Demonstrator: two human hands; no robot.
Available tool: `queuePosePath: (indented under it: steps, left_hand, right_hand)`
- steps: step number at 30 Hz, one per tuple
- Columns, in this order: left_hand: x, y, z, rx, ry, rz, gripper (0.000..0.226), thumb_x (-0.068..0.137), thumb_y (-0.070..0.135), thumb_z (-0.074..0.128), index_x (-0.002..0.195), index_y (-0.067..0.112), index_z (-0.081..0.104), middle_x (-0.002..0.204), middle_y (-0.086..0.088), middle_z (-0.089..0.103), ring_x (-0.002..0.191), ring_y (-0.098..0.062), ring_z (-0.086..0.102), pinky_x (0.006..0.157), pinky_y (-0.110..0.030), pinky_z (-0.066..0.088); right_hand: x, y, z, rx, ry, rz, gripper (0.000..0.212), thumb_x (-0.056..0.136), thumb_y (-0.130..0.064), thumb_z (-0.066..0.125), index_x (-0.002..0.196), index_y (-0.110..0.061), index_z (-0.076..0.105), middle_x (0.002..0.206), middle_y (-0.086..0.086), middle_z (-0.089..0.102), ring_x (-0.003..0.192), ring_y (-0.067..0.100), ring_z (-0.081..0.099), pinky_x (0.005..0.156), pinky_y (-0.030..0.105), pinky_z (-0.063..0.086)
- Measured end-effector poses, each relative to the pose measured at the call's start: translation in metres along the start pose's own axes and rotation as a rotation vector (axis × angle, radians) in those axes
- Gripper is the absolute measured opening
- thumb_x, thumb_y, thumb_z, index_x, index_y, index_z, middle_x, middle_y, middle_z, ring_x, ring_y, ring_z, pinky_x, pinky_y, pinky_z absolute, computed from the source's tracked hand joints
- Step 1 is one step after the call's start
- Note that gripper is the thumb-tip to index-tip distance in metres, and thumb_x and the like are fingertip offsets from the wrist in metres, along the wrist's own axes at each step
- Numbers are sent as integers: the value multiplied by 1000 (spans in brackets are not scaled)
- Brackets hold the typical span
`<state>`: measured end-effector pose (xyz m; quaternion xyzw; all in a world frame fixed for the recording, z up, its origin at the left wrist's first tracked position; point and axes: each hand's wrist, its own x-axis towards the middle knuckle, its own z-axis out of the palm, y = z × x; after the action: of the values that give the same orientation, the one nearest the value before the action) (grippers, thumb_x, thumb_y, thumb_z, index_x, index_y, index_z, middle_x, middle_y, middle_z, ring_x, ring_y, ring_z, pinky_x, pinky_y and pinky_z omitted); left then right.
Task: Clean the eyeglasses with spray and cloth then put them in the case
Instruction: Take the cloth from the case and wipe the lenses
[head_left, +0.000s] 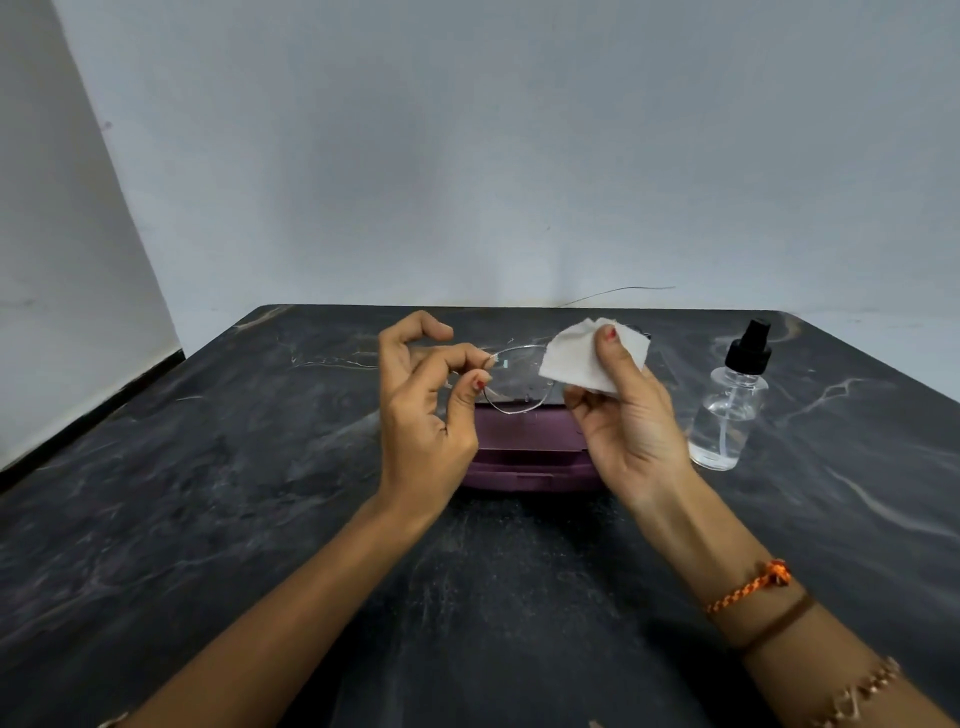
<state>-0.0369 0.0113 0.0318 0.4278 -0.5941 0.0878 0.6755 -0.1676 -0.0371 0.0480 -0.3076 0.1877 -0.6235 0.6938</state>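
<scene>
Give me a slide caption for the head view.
Left hand pinches eyeglasses while right hand wipes a lens with cloth.

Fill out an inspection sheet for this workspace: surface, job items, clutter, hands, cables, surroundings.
Surface: dark marble-patterned tabletop, pale veins, no spills seen.
Job items: clear-lensed thin-rimmed eyeglasses held above the table, droplets on the visible lens; white folded cleaning cloth wrapped over the other lens; purple hard plastic glasses case lying under the hands, whether open or closed cannot be told; clear spray bottle with black pump top upright, right of the case, partly filled.
Clutter: nothing seen.
Hands: left hand pinches the eyeglasses' rim at one end; right hand grips the cloth over the lens.
Cables: thin dark wire along the table's far edge.
Surroundings: plain pale wall.
</scene>
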Motion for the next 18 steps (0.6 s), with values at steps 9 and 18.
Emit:
queuePosePath:
  steps: [9, 18]
  left_hand:
    - [8, -9, -7, 3, 70, -83, 10, 80, 0, 57, 85, 3, 65, 102, 12, 33, 97, 20, 39, 79, -5, 39]
    - [14, -5, -10, -54, 52, -122, 12, 82, 3, 56, 84, 13, 61, 105, 13, 30, 102, -3, 42, 75, -6, 42]
  right_hand:
    - [4, -5, -9, -371, -216, -119, 8, 60, -21, 71, 66, -16, 74, 67, -2, 74, 69, 10, 70, 64, 24, 58]
    - [3, -12, -9, -507, -203, -127, 13, 74, -20, 67, 63, -18, 74, 62, -4, 73, 63, 6, 67, 58, 19, 53]
